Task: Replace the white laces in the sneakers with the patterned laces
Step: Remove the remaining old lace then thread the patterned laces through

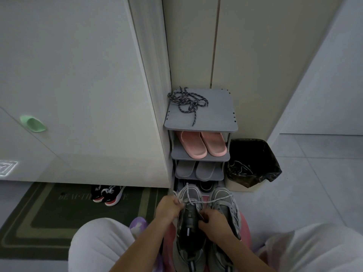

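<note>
Two grey sneakers stand side by side on a pink stool between my knees: the left sneaker [189, 228] and the right sneaker [225, 209]. A white lace [212, 201] runs across both toes. My left hand [169, 209] is shut on the white lace at the left sneaker's toe end. My right hand [213, 222] pinches the lacing near the left sneaker's tongue. The dark patterned laces [188, 102] lie tangled on the top of the grey shoe rack [216, 114], far from both hands.
The rack holds pink slippers [204, 144] and grey slippers [194, 169] on lower shelves. A bin with a black bag [253, 163] stands to its right. Black-and-red sneakers [108, 195] sit on a green doormat [49, 216] at left, under a white door.
</note>
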Demonstrator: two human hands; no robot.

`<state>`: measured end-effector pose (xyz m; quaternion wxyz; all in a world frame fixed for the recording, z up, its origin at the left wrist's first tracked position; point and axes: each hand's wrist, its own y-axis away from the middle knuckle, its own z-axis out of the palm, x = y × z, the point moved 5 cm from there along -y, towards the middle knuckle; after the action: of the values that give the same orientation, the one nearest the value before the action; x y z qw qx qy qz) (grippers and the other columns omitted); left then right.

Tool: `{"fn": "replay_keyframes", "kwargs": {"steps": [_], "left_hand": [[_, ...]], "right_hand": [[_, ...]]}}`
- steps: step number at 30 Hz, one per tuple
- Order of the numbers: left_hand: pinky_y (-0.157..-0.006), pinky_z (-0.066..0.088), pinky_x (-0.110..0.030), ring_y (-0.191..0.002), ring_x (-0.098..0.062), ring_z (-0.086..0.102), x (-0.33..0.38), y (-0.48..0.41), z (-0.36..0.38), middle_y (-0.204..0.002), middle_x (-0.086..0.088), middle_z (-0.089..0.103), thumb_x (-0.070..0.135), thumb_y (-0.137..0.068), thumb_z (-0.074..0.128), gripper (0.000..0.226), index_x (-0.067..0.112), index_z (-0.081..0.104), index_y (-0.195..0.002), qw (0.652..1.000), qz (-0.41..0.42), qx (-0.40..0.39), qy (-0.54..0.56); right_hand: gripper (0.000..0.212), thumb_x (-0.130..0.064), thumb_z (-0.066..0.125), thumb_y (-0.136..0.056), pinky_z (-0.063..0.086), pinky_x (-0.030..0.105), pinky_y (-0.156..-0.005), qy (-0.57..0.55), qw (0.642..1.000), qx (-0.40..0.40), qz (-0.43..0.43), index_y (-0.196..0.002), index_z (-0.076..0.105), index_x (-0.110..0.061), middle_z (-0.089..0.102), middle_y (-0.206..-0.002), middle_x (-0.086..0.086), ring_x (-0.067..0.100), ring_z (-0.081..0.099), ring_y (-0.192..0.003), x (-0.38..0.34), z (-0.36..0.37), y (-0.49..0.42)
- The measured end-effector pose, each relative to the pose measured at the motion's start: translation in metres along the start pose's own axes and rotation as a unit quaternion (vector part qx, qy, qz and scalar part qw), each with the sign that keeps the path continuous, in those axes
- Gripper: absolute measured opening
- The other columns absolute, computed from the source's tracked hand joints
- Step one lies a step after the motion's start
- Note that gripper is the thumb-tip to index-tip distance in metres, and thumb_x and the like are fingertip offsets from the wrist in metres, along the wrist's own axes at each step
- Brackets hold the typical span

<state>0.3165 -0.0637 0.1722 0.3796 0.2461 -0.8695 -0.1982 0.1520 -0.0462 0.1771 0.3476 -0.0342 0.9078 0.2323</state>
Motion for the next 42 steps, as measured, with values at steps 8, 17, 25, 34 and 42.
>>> {"fn": "replay_keyframes", "kwargs": {"steps": [8,17,25,34,42], "left_hand": [[-0.055,0.057,-0.037,-0.067,-0.026,0.064,-0.029,-0.012,-0.008,-0.084,-0.019,0.066,0.001,-0.085,0.054,0.005,-0.001,0.052,-0.088,0.985,-0.100,0.036,0.138],[-0.089,0.042,-0.033,-0.116,-0.030,0.052,-0.007,-0.001,-0.010,-0.129,-0.014,0.047,0.019,-0.093,0.048,0.044,0.010,0.037,-0.134,0.993,0.040,-0.004,-0.112],[-0.097,0.042,-0.043,-0.130,-0.027,0.030,0.028,0.001,0.004,-0.142,-0.007,0.032,0.020,-0.092,0.045,0.037,0.017,0.045,-0.129,0.916,0.204,-0.007,-0.345],[-0.083,0.046,-0.037,-0.099,-0.026,0.057,0.020,0.000,-0.007,-0.105,-0.007,0.058,0.028,-0.091,0.047,0.012,0.016,0.051,-0.093,0.963,0.179,-0.025,-0.199],[-0.085,0.048,-0.038,-0.102,-0.026,0.054,0.008,0.001,0.005,-0.108,-0.012,0.057,0.037,-0.089,0.052,0.028,0.010,0.055,-0.096,0.970,0.157,-0.050,-0.181]], "right_hand": [[0.022,-0.019,0.056,-0.084,0.048,0.027,-0.080,0.009,1.000,-0.003,-0.004,-0.103,0.065,-0.010,0.067,-0.102,0.006,0.018,0.062,-0.092,0.001,0.000,-0.001],[0.029,-0.034,0.062,-0.086,0.036,0.026,-0.059,0.026,0.998,-0.049,0.014,-0.071,0.056,-0.009,0.052,-0.070,0.013,0.013,0.047,-0.065,-0.007,-0.008,-0.013],[0.025,-0.020,0.039,-0.095,0.045,0.032,-0.081,0.143,0.987,0.059,-0.034,-0.105,0.062,-0.017,0.064,-0.109,0.006,0.025,0.058,-0.101,-0.012,-0.033,-0.039],[0.012,-0.023,0.052,-0.090,0.046,0.030,-0.085,0.133,0.990,-0.042,0.000,-0.098,0.060,-0.022,0.063,-0.110,0.000,0.020,0.058,-0.103,-0.019,-0.017,-0.063],[0.021,-0.022,0.056,-0.090,0.044,0.030,-0.078,0.144,0.989,-0.037,0.011,-0.071,0.046,-0.023,0.060,-0.099,0.006,0.019,0.054,-0.089,-0.018,-0.009,-0.072]]}}
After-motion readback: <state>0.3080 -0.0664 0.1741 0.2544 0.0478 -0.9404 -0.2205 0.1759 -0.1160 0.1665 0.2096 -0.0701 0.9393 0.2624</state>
